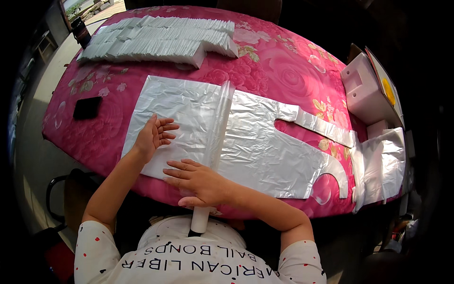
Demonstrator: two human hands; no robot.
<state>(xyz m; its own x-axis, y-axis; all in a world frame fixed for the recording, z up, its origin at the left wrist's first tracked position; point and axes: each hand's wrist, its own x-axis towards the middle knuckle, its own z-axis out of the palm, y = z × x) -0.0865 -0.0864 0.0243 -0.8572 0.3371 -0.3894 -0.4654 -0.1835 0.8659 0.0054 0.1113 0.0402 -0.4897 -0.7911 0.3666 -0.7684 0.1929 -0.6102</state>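
Observation:
A thin white plastic sheet [265, 146] lies flat across the table, with cut-out curves and long strap-like ends at its right, like a disposable apron. A rolled, half-clear plastic band [221, 118] crosses it from far to near. In line with this band, a white tube [200, 219] sticks out over the near table edge; whether the two are joined is hidden. Above the sheet's left part is my left hand [153, 135], open with loosely bent fingers. My right hand [196, 182] is spread at the near end of the band, close to the tube, gripping nothing.
Rows of folded white plastic packets [156, 40] stand at the far left. A black flat object [87, 108] lies left of the sheet. At the right are a white foam box [366, 85] and a pile of plastic sheets [382, 165]. The pink flowered tablecloth [293, 71] covers the table.

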